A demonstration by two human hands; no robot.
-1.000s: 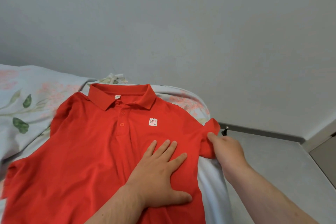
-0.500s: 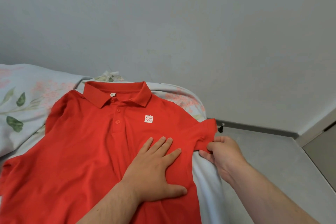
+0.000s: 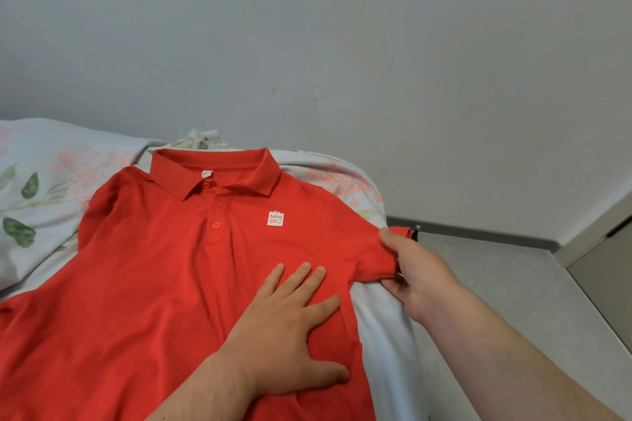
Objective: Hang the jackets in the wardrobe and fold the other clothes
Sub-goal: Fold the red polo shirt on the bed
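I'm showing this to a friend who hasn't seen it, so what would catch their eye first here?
The bright red polo shirt, spread face up on the floral bed sheet, fills the lower left. The left hand presses flat on its chest, while the right hand pinches the sleeve at the bed's right edge.

Left grip (image 3: pixel 290 328) flat, palm down, fingers spread; right grip (image 3: pixel 413 270) pinching sleeve (image 3: pixel 372 249)

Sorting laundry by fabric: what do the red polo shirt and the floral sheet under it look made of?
Red polo shirt: looks like a matte knit, perhaps cotton blend; no sheen, soft shallow creases. Floral bedsheet: seems thin smooth woven cloth, printed flowers and leaves; fibre cannot be told.
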